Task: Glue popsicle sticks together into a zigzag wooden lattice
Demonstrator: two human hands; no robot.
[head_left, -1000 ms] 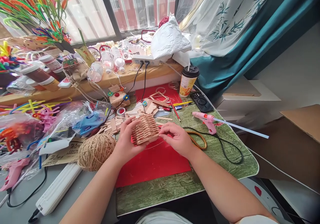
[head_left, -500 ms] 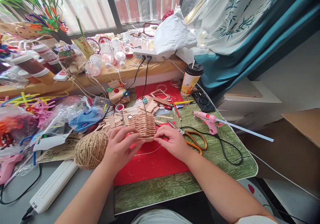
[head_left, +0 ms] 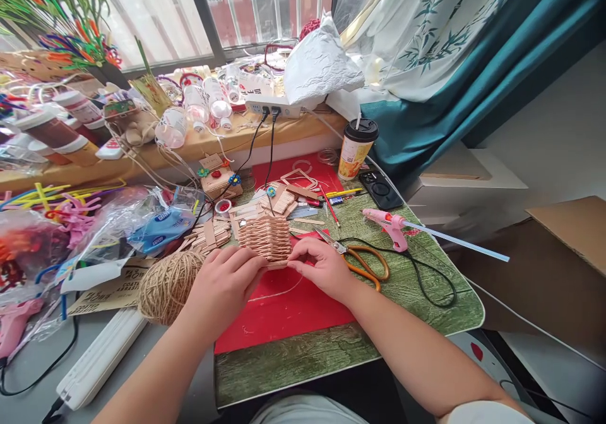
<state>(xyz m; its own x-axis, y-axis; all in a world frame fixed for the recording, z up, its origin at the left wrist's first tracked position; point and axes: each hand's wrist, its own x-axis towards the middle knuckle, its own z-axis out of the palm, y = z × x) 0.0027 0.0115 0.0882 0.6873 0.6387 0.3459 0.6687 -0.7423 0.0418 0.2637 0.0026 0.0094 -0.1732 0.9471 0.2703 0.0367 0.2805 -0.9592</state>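
A box-like stack of wooden craft sticks (head_left: 266, 235) stands at the red sheet's far part, its layered ends facing me. At its lower left edge, my left hand (head_left: 230, 282) has its fingers drawn together on the nearest stick; part of the grip is hidden behind the fingers. My right hand (head_left: 322, 271) pinches the lower right end between thumb and forefinger. Just left of my left hand lies a ball of jute twine (head_left: 168, 285). Orange-handled scissors (head_left: 367, 261) rest beyond my right hand.
A pink hot glue gun (head_left: 391, 227) with a long glue stick lies at the right, its cord curling over the green table (head_left: 435, 285). Loose craft sticks (head_left: 208, 236) are piled behind. Farther back stand a lidded paper cup (head_left: 356, 149) and a black phone (head_left: 381, 189).
My left hand's fingers have closed in along the stack's lower edge, and the thumb has tucked out of sight. My right hand keeps its pinch. The whole view has shifted slightly.
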